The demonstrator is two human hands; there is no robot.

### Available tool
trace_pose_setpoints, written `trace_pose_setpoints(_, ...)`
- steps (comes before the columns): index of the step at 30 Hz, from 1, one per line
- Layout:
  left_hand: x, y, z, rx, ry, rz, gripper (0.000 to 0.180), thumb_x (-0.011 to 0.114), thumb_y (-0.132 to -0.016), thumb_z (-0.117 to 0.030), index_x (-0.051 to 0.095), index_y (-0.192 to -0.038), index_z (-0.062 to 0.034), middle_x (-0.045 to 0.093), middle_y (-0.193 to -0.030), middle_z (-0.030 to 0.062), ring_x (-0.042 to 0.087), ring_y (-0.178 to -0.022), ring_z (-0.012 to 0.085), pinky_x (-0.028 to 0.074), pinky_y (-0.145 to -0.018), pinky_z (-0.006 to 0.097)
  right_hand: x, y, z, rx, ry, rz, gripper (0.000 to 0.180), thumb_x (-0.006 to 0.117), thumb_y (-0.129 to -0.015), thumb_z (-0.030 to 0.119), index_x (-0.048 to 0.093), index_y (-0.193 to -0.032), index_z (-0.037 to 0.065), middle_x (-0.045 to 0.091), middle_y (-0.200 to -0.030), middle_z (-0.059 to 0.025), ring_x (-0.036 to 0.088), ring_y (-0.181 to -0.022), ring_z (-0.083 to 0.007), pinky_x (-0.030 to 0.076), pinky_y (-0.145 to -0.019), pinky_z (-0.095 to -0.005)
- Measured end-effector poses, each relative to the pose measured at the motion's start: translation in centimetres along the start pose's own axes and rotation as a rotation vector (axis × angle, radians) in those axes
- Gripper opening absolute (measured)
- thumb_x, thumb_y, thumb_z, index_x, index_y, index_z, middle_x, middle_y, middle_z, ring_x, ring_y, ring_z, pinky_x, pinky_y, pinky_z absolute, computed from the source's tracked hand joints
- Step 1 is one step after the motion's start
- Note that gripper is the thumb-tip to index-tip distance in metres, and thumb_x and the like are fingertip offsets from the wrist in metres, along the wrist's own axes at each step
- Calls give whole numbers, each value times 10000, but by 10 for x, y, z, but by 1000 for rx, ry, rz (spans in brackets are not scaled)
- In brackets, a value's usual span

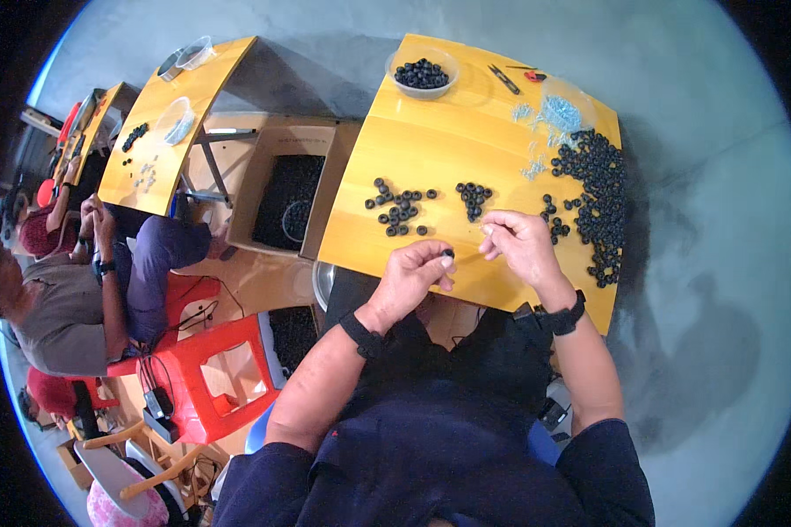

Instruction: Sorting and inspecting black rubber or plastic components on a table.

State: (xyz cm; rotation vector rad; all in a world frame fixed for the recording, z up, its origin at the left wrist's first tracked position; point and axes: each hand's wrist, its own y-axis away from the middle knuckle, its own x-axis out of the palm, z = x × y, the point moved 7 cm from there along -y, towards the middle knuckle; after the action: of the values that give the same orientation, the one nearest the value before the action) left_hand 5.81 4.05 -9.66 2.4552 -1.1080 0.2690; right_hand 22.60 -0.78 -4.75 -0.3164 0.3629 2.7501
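Observation:
Over the near edge of a yellow table (pixel 439 132), my left hand (pixel 410 277) pinches a small black ring-shaped part (pixel 448 253) between thumb and fingers. My right hand (pixel 526 249) is a little to the right, its fingertips pressed together; whatever they hold is too small to make out. Just beyond my hands lie a loose group of black ring parts (pixel 399 211) and a smaller cluster (pixel 474 198). A large spread of the same parts (pixel 593 193) covers the table's right side, next to small pale blue pieces (pixel 533 167).
At the far left stands a clear bowl (pixel 452 81) of black parts. Pliers (pixel 504 79), a red-handled tool (pixel 534 76) and a tipped tub (pixel 580 104) with blue pieces lie at the far right. Left are a cardboard box (pixel 325 189), red stool (pixel 185 364) and seated co-worker (pixel 70 303).

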Motion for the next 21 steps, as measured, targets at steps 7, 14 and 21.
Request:
trace_pose_setpoints(7,27,20,-41,152,19,87,200,548,-934,-71,566,-1094,49,643,-870,66,626,-695,112,522,-666,252,13,44,57,-189,-152,39,90,560,-868,-36,607,-939,-65,615,-843,-95,658,-696,-139,545,-604,-241)
trace_pose_setpoints(14,31,29,-46,155,-11,110,194,550,-937,-84,577,-1104,10,650,-831,45,619,-694,90,521,-654,233,19,59,82,-413,80,49,52,630,-831,-12,630,-880,-29,606,-767,-105,637,-688,-167,511,-585,-276)
trace_pose_setpoints(21,30,29,-45,177,-64,114,180,578,-911,-46,603,-1078,17,642,-813,29,593,-678,67,501,-622,205,25,62,91,-576,266,28,62,625,-810,-11,630,-872,-11,600,-772,-152,611,-673,-288,489,-587,-340)
